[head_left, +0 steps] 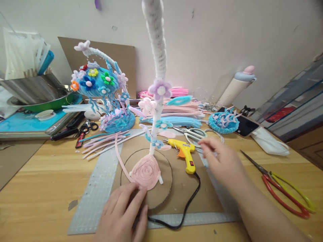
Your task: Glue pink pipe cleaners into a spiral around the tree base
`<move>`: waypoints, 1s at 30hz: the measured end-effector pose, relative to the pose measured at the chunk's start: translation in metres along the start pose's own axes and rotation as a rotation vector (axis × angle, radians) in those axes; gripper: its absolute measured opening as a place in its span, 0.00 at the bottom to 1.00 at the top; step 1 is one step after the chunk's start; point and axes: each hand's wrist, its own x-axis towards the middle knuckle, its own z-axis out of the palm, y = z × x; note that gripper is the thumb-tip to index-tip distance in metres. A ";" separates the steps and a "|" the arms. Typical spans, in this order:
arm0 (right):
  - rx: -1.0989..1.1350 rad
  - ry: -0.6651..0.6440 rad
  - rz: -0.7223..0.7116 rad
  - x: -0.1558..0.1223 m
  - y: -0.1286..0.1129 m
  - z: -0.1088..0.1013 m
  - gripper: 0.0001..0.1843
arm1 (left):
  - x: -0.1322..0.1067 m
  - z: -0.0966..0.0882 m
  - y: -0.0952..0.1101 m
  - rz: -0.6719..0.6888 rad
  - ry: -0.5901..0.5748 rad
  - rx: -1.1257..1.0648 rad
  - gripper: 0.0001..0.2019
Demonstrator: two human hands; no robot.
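Note:
My left hand rests on a round cardboard disc, its fingers stretched out and fingertips touching the near edge of a flat pink pipe-cleaner spiral. A loose pink pipe-cleaner end curves up from the spiral's left side. Behind the spiral rises a white wrapped stem bearing lilac, pink and blue pipe-cleaner flowers; its top leaves the view. My right hand is raised right of a yellow glue gun, apart from it. Its thumb and fingers are drawn together; anything between them is hidden.
Red-and-yellow-handled scissors lie at the right. A black cord crosses the cardboard and grey cutting mat. Behind stand a finished blue flower piece, bundled pipe cleaners, a small blue basket and a phone.

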 end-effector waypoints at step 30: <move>-0.070 -0.357 -0.631 -0.060 -0.063 0.045 0.18 | 0.004 0.001 0.002 0.026 0.044 -0.004 0.17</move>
